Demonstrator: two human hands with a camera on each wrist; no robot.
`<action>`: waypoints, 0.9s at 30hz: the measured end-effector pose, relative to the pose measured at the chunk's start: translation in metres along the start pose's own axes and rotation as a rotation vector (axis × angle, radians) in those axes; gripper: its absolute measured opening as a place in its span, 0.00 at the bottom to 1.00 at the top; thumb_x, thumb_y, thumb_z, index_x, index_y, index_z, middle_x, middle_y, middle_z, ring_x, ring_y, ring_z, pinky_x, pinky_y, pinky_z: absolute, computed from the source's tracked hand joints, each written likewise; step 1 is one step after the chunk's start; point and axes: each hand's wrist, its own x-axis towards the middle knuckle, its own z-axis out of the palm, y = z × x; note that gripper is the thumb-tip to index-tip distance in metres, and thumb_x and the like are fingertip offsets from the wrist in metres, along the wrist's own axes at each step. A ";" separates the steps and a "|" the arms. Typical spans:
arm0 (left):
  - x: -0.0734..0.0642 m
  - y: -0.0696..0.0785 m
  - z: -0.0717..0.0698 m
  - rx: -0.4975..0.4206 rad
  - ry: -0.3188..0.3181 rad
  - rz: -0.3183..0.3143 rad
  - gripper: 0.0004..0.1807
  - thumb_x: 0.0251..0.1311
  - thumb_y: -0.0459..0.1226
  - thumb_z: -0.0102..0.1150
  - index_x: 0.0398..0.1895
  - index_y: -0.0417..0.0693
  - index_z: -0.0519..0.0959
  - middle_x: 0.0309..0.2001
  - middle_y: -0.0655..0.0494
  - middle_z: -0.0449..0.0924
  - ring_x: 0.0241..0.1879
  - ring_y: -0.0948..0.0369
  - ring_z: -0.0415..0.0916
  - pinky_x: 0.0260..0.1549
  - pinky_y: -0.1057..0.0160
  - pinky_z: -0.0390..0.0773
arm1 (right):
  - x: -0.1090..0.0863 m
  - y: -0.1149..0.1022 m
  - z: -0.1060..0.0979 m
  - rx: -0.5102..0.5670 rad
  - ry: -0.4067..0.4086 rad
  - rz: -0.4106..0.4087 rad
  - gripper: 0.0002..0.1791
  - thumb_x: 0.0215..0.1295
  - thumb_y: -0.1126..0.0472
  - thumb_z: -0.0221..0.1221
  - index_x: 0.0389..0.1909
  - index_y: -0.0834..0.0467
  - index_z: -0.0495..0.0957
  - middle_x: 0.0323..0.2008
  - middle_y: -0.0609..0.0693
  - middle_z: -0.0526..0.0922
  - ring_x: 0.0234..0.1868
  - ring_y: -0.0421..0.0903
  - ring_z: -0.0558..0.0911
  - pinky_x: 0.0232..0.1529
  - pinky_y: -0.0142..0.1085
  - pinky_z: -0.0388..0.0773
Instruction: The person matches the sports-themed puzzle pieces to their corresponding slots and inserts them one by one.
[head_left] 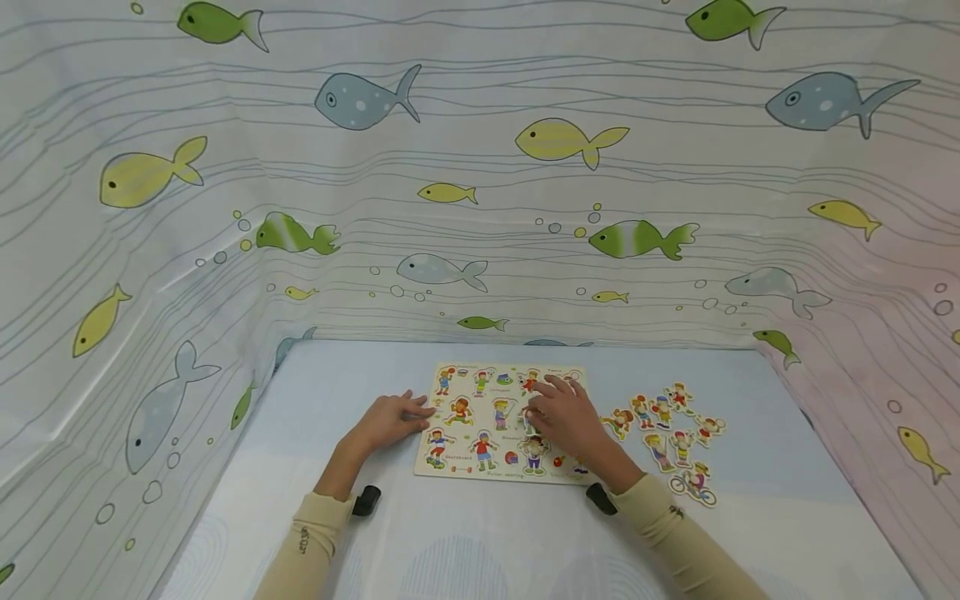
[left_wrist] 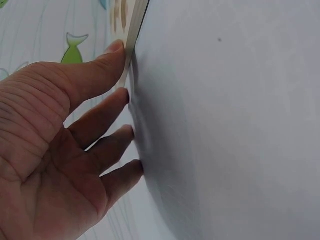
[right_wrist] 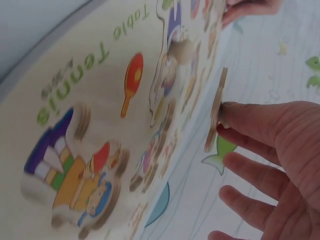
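Observation:
A wooden puzzle board (head_left: 427,463) with printed children playing sports lies flat on the table. My left hand (head_left: 390,421) is at its left edge; in the left wrist view the thumb (left_wrist: 95,75) touches the board's rim and other fingertips rest on the tabletop. Over the right half of the board, my right hand (head_left: 566,417) pinches a thin wooden puzzle piece (right_wrist: 216,112) between thumb and index finger. The piece is edge-on in the right wrist view, so its picture is hidden. A blue-capped figure piece (right_wrist: 82,182) shows on the board below it.
Several loose puzzle pieces, among them a cyclist piece (head_left: 694,485) and a runner piece (head_left: 618,423), lie right of the board. The pale tablecloth (head_left: 480,542) covers the table. Fish-print curtain walls (head_left: 480,250) stand behind and at both sides.

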 end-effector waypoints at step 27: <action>0.001 -0.003 0.000 0.021 -0.002 0.023 0.15 0.60 0.40 0.67 0.51 0.48 0.85 0.60 0.45 0.76 0.67 0.39 0.62 0.64 0.36 0.59 | 0.016 -0.047 0.030 0.002 -0.070 -0.113 0.05 0.66 0.55 0.64 0.40 0.48 0.86 0.57 0.50 0.80 0.66 0.54 0.70 0.62 0.63 0.64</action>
